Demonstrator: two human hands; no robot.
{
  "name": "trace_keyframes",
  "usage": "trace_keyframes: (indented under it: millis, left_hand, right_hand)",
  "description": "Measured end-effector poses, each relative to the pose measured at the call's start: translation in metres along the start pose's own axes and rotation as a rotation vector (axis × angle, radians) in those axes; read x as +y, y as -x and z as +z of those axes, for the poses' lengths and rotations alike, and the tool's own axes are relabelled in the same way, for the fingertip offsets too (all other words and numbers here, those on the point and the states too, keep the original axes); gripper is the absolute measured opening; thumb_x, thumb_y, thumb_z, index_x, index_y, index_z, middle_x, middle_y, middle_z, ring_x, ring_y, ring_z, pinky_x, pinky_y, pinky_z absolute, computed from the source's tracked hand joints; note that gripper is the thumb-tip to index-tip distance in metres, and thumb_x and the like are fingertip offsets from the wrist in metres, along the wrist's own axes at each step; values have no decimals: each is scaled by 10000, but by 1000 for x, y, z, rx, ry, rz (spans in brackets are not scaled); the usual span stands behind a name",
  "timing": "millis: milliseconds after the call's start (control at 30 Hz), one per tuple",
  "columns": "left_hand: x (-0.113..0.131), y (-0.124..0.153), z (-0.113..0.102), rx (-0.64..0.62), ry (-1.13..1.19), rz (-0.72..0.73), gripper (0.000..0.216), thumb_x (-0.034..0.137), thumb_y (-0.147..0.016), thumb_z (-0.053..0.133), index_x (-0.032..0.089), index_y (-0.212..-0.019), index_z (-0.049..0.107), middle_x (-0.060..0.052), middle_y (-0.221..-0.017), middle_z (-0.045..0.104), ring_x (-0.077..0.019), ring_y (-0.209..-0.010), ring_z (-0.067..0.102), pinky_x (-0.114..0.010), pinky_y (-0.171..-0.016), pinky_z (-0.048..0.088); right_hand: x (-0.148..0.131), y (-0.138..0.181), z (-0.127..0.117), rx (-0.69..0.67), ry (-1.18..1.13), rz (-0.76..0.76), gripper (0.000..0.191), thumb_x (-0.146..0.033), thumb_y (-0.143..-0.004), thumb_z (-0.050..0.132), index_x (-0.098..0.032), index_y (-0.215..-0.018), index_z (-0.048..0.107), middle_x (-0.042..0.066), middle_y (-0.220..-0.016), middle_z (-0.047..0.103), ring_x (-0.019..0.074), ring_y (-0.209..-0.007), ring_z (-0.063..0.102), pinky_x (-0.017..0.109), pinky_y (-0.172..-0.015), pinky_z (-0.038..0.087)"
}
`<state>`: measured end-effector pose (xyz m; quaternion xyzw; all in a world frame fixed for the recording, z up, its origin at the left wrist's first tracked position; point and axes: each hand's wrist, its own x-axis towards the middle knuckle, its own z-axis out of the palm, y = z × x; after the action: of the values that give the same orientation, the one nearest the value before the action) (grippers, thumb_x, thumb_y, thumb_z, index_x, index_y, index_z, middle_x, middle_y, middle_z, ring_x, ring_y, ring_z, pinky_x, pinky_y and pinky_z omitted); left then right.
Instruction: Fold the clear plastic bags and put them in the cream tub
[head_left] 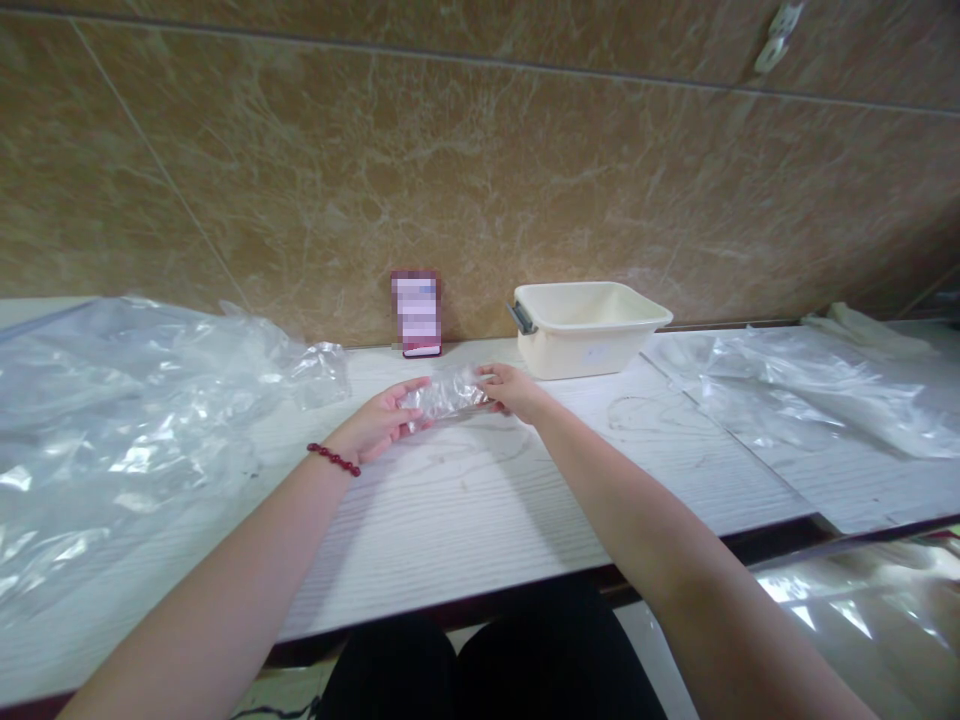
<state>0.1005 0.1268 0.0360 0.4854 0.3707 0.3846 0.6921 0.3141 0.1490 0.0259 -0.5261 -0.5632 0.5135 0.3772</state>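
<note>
Your left hand (386, 415) is half closed around the left end of the crinkled clear plastic (450, 393), thumb towards you, while your right hand (514, 390) pinches its other end; whether it touches the table (465, 530) below, you can't tell from here. You hold it left of the cream bin (585, 355) and slightly nearer you. The step in hand looks like handling this one piece at both ends; the next move seems to call for an even, light grip, since thin film could slip or crumple. Both your forearms reach forward and converge, the right one passing in front of the bin. Beyond your hands, an upright blurred-out card-like thing (418, 315) stands left of the bin, a large heap of clear film (150, 400) lies farther left, and more film (810, 390) lies to its right.
</note>
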Motion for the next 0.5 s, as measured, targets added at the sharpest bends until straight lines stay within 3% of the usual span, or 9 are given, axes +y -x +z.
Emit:
trace_keyframes:
  millis: [167, 300, 500]
  left_hand:
    - [2, 2, 0, 29, -76, -109, 618, -10, -655, 550, 146, -1217, 347, -103, -914, 596, -149, -777, 588, -260, -680, 485]
    - [4, 5, 2, 109, -127, -179, 660, -25, -656, 539, 121, -1249, 289, -100, -834, 604, -154, -724, 601, -243, -625, 486]
    - [7, 11, 15, 232, -181, -210, 643, -37, -678, 498, 79, -1261, 254, -85, -725, 597, -141, -639, 604, -232, -593, 482]
  right_hand:
    - [1, 0, -2, -18, 126, 64, 304, -279, -699, 565, -193, -977, 478, -8, -631, 597, 33, -385, 470, 113, -317, 281]
    - [1, -2, -3, 101, 177, 46, 265, -281, -730, 528, -172, -963, 467, 12, -689, 602, 38, -430, 498, 125, -363, 350]
    - [6, -7, -3, 222, 470, -136, 165, -237, -755, 460, -183, -903, 508, 0, -672, 601, 60, -511, 533, 172, -501, 421]
